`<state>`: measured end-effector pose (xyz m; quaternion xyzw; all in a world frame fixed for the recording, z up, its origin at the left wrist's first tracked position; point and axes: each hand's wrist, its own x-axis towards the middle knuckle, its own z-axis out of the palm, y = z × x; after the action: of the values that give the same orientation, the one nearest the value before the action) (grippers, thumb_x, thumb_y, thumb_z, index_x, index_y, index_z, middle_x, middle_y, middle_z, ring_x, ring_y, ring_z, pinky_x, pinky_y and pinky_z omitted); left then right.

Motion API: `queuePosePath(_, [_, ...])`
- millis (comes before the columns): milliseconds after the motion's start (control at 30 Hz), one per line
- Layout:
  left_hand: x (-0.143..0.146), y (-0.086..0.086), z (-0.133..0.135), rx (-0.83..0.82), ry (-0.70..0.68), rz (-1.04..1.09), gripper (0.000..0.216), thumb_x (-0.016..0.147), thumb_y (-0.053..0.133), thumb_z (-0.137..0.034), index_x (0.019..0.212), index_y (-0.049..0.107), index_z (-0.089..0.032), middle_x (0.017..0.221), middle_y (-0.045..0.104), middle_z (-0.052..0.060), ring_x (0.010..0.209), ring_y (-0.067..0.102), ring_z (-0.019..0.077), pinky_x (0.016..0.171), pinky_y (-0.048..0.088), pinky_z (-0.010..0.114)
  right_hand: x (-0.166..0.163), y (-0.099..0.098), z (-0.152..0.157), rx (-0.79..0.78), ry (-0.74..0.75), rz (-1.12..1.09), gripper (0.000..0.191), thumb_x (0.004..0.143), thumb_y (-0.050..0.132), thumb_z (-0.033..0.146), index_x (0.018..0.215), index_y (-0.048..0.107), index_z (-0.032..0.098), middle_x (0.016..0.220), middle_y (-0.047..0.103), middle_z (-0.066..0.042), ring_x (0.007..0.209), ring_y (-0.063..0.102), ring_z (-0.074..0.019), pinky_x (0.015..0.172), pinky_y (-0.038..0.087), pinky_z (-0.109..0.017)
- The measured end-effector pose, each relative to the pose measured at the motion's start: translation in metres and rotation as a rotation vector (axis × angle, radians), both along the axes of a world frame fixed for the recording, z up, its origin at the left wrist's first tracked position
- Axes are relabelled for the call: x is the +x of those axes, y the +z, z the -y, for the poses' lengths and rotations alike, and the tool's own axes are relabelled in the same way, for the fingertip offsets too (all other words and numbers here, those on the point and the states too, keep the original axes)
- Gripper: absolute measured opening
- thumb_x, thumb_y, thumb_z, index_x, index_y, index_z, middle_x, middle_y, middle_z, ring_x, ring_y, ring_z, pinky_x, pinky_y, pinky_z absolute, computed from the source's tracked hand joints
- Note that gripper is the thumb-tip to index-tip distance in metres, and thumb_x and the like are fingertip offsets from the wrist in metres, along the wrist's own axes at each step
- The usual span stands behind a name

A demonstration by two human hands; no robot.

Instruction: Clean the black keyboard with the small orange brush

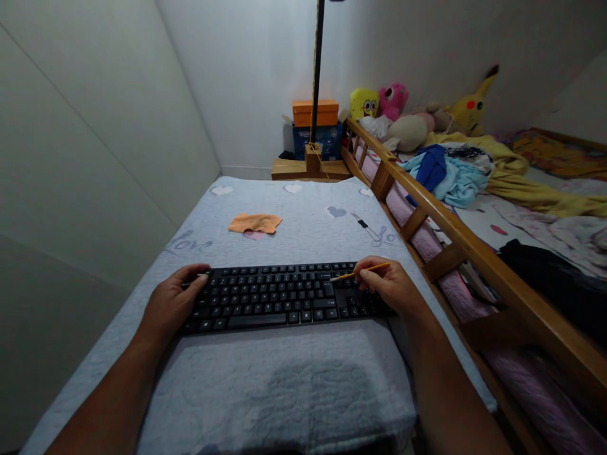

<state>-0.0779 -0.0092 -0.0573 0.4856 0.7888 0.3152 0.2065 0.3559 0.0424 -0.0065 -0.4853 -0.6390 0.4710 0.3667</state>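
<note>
A black keyboard (279, 297) lies across a grey bed sheet (265, 379) printed with hearts. My left hand (171, 303) grips the keyboard's left end, fingers curled over its top edge. My right hand (391, 285) rests over the keyboard's right end and pinches a thin orange-handled brush (360, 272), whose tip points left onto the keys near the upper right block.
An orange cloth (255, 222) lies further up the sheet, and a small dark tool (363, 224) lies to its right. A wooden bed rail (455, 234) runs along the right, with clothes and plush toys behind it. Boxes (315, 126) and a black pole (317, 69) stand at the far end.
</note>
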Motion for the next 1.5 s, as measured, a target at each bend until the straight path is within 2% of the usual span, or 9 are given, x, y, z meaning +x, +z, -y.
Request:
queuePosePath(267, [-0.001, -0.003, -0.001, -0.005, 0.003, -0.013, 0.057, 0.08, 0.055, -0.057, 0.12, 0.074, -0.021, 0.109, 0.076, 0.007, 0.098, 0.07, 0.0269, 0.085, 0.052, 0.035, 0.018, 0.004, -0.001, 0.056, -0.136, 0.14, 0.017, 0.072, 0.062, 0.031, 0.073, 0.073, 0.019, 0.06, 0.063, 0.0, 0.057, 0.058, -0.0158, 0.054, 0.041, -0.026])
queuePosePath(433, [0.001, 0.0, -0.001, -0.004, 0.006, -0.001, 0.058, 0.078, 0.056, -0.058, 0.119, 0.074, -0.02, 0.104, 0.076, 0.007, 0.095, 0.069, 0.0259, 0.082, 0.052, 0.032, 0.026, -0.003, -0.001, 0.168, -0.352, 0.058, 0.014, 0.075, 0.064, 0.033, 0.074, 0.069, 0.02, 0.06, 0.062, 0.001, 0.053, 0.057, -0.0156, 0.052, 0.043, -0.027])
queuePosePath(500, [0.002, 0.001, -0.001, -0.009, 0.008, 0.005, 0.058, 0.077, 0.056, -0.058, 0.119, 0.073, -0.02, 0.102, 0.076, 0.007, 0.093, 0.069, 0.0259, 0.08, 0.052, 0.032, 0.022, -0.005, 0.0, 0.215, -0.395, 0.007, 0.016, 0.078, 0.064, 0.036, 0.078, 0.069, 0.021, 0.061, 0.064, 0.0, 0.053, 0.059, -0.0165, 0.052, 0.045, -0.028])
queuePosePath(700, [0.004, 0.003, -0.002, 0.004, 0.01, -0.016, 0.056, 0.076, 0.056, -0.057, 0.115, 0.074, -0.021, 0.103, 0.076, 0.007, 0.094, 0.069, 0.0259, 0.083, 0.052, 0.033, -0.001, -0.009, 0.005, 0.328, -0.243, 0.07, 0.018, 0.085, 0.063, 0.034, 0.086, 0.074, 0.02, 0.071, 0.071, -0.002, 0.061, 0.066, -0.0189, 0.06, 0.05, -0.03])
queuePosePath(900, [0.006, 0.006, -0.001, -0.018, 0.018, 0.004, 0.061, 0.076, 0.055, -0.059, 0.118, 0.074, -0.02, 0.1, 0.076, 0.007, 0.093, 0.069, 0.0269, 0.08, 0.052, 0.033, -0.007, -0.014, 0.006, 0.435, -0.201, 0.186, 0.017, 0.086, 0.059, 0.029, 0.083, 0.073, 0.02, 0.074, 0.072, -0.002, 0.068, 0.068, -0.0188, 0.065, 0.049, -0.029])
queuePosePath(1267, [-0.003, -0.005, -0.001, -0.009, 0.009, -0.003, 0.059, 0.078, 0.056, -0.059, 0.12, 0.074, -0.021, 0.1, 0.076, 0.006, 0.089, 0.069, 0.0255, 0.078, 0.051, 0.033, -0.006, -0.002, 0.014, 0.279, -0.121, 0.207, 0.018, 0.081, 0.053, 0.03, 0.069, 0.063, 0.021, 0.053, 0.059, 0.001, 0.05, 0.054, -0.0149, 0.05, 0.039, -0.026])
queuePosePath(1400, [-0.004, -0.007, -0.002, -0.004, 0.01, -0.008, 0.06, 0.078, 0.056, -0.06, 0.121, 0.074, -0.022, 0.1, 0.076, 0.006, 0.09, 0.07, 0.0256, 0.078, 0.051, 0.033, -0.003, 0.0, 0.015, 0.14, -0.122, 0.13, 0.016, 0.076, 0.055, 0.032, 0.068, 0.063, 0.021, 0.051, 0.058, 0.001, 0.046, 0.052, -0.0146, 0.045, 0.037, -0.025])
queuePosePath(1500, [-0.003, -0.005, -0.002, -0.001, 0.006, -0.022, 0.058, 0.078, 0.056, -0.059, 0.119, 0.074, -0.022, 0.103, 0.077, 0.006, 0.093, 0.07, 0.026, 0.082, 0.052, 0.033, 0.001, -0.002, 0.014, 0.092, -0.18, 0.033, 0.017, 0.076, 0.057, 0.035, 0.068, 0.064, 0.021, 0.05, 0.057, 0.002, 0.044, 0.051, -0.0146, 0.042, 0.037, -0.025])
